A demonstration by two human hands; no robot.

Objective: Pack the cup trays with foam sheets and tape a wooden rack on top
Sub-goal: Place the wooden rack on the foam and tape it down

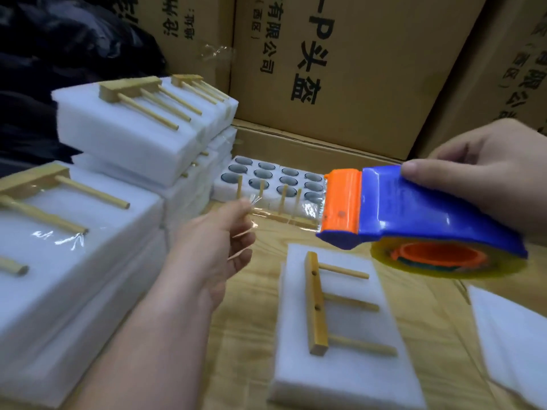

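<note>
- R hand (pixel 491 170) grips tape dispenser (pixel 420 214) from above, fingers curled over the blue body, orange cutter end facing left; yellowish roll underneath.
- L hand (pixel 219 247) pinches free end of clear tape (pixel 284 216); strip stretched between L fingertips and cutter, held in air above the table.
- Wooden rack (pixel 322 306) w/ 3 pegs lies flat on foam-wrapped pack (pixel 340 344) on wood table (pixel 260 306), below and just front of the dispenser. No tape visible on it.
- Open cup tray (pixel 266 179) further back, dark cups in foam holes, another rack lying in front of it, behind the tape strip.
- Left side: stacks of finished packs (pixel 74 247), racks taped on top.
- Loose foam sheets (pixel 509 335) at right edge.
- Cardboard boxes (pixel 340 69) behind.
</note>
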